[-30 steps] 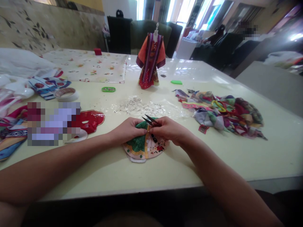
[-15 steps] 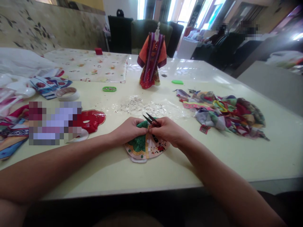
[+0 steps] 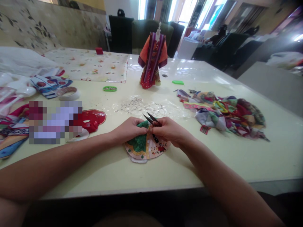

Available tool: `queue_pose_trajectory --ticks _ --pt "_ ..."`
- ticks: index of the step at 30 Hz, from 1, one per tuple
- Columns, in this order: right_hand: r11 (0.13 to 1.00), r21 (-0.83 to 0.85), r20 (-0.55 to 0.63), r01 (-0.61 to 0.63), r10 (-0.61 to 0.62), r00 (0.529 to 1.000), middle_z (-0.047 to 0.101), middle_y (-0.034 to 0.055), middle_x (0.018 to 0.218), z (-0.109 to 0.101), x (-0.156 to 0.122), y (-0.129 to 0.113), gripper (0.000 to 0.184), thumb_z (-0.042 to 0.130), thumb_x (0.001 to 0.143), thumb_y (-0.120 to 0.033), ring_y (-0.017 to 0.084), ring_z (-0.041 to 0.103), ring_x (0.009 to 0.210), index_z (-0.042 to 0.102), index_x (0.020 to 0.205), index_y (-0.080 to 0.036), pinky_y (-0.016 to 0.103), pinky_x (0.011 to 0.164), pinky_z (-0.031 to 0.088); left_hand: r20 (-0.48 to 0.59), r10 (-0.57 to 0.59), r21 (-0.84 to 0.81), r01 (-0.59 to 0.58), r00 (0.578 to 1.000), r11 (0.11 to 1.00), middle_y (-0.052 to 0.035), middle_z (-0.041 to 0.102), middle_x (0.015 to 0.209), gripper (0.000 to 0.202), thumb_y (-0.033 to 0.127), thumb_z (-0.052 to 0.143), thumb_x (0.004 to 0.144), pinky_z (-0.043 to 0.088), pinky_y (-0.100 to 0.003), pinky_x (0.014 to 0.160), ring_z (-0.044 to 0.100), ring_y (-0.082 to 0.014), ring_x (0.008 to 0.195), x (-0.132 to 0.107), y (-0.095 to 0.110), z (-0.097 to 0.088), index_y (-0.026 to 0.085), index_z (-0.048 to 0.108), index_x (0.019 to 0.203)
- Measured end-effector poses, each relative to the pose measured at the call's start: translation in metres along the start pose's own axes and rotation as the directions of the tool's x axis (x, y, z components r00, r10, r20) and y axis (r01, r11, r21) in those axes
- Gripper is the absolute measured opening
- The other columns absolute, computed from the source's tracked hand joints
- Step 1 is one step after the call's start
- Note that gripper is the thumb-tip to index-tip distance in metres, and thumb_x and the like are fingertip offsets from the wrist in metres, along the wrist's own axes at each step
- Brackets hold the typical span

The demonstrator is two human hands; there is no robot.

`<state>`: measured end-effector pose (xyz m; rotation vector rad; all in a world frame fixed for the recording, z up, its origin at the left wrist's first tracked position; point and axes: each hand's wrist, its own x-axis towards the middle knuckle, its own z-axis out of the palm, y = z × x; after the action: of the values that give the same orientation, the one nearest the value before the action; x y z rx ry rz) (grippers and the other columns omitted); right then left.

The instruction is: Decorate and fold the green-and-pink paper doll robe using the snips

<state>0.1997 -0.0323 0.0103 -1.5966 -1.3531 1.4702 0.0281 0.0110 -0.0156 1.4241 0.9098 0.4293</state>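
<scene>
A small doll garment [image 3: 142, 147], green with a pink scalloped hem, lies on the cream table [image 3: 132, 176] near the front edge. My left hand [image 3: 129, 129] pinches its green top, fingers closed on the cloth. My right hand [image 3: 169, 130] is closed around small black thread snips [image 3: 151, 119], whose two blades point up and left above the garment. Both hands meet over the cloth.
A dressed doll stand [image 3: 152, 63] in orange and red stands at the back centre. A heap of fabric scraps [image 3: 224, 113] lies right. Clear plastic with beads [image 3: 139, 105], a tape roll [image 3: 67, 93], a red piece [image 3: 91, 119] and folded cloth [image 3: 14, 132] sit left. A person sits far back right.
Both hands have stayed on the garment with only slight shifts; the snips remain in my right hand. The view has drifted a little.
</scene>
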Motion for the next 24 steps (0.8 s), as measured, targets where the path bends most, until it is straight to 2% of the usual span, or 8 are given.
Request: queue_pose_trajectory --ticks 6,12,24 --pt "0.998 -0.066 0.04 -0.001 0.004 0.999 0.04 -0.0066 0.047 -0.0045 -0.0012 -0.0005 0.009 0.059 0.072 -0.016 0.005 0.032 0.041 0.055 0.064 -0.016 0.021 0.04 0.02 0.001 0.002 -0.024 -0.002 1.0 1.0 -0.0033 0.071 0.074 0.016 0.027 0.069 0.068 0.052 -0.026 0.063 0.067 -0.0163 0.069 0.0014 -0.0019 -0.0004 0.015 0.067 0.079" --pt "0.994 -0.107 0.046 0.011 -0.006 0.999 0.043 -0.0057 0.05 -0.0055 0.0 0.0023 0.006 0.06 0.071 -0.018 0.005 0.034 0.044 0.057 0.066 -0.016 0.02 0.04 0.022 0.003 0.002 -0.049 -0.002 1.0 0.999 -0.0026 0.07 0.073 0.018 0.025 0.069 0.068 0.053 -0.027 0.064 0.067 -0.0162 0.069 0.0015 -0.0028 -0.0002 0.015 0.067 0.082" --pt "0.997 -0.029 0.052 -0.066 0.068 0.996 0.038 -0.0076 0.046 -0.002 -0.0035 -0.0056 0.011 0.058 0.07 -0.01 0.004 0.029 0.041 0.055 0.061 -0.016 0.021 0.04 0.018 -0.008 0.013 -0.002 -0.013 1.0 1.0 -0.0032 0.07 0.077 0.024 0.025 0.068 0.069 0.053 -0.028 0.065 0.065 -0.0155 0.069 0.0023 -0.0043 -0.0011 0.015 0.069 0.09"
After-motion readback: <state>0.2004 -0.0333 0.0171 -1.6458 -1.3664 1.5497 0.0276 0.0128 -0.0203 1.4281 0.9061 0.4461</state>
